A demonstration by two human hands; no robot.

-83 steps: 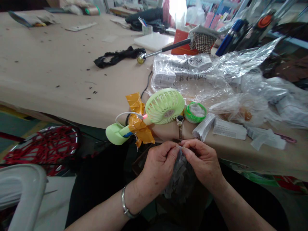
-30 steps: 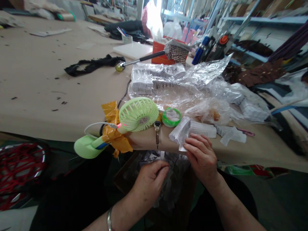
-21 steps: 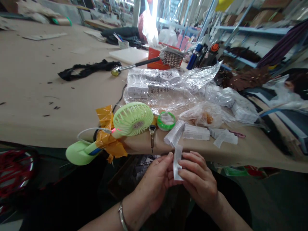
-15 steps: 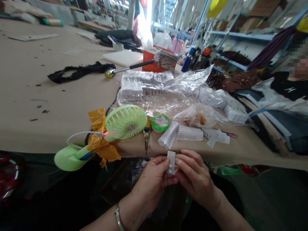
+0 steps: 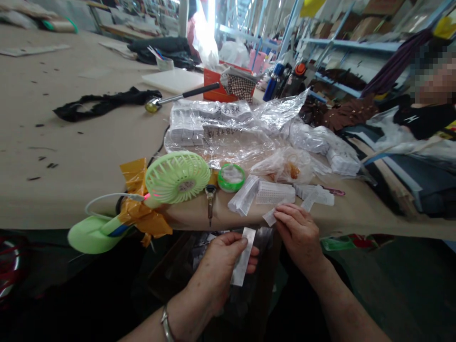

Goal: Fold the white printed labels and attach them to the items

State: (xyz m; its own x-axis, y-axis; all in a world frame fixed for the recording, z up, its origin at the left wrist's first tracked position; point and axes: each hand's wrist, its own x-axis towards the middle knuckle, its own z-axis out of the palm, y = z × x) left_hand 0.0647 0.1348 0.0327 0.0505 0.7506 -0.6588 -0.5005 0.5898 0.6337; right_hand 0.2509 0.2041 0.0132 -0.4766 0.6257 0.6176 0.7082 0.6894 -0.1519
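Observation:
My left hand (image 5: 228,259) pinches a white label strip (image 5: 245,261) between thumb and fingers, below the table's front edge. A second, translucent white label (image 5: 270,218) is gripped in the fingertips of my right hand (image 5: 297,230), at the table edge. Just beyond lie a folded stack of white labels (image 5: 244,195), a row of printed labels (image 5: 275,193) and a smaller fanned pile of labels (image 5: 317,194). Left of them stands a round green-rimmed tub (image 5: 231,177) with white stuff inside. A soldering-iron-like tool (image 5: 210,204) points its tip toward the edge.
A green handheld fan (image 5: 178,178) is taped at the table edge with orange tape. Behind the labels lies clear plastic packaging (image 5: 231,137) holding paper bundles. A black-handled hammer-like tool (image 5: 181,96) and black cloth (image 5: 103,104) lie farther back. Another person (image 5: 420,116) is at the right.
My hands have moved apart. The folded label that was between them is now a longer strip in my left hand; my right hand has moved up and right, holding a separate label.

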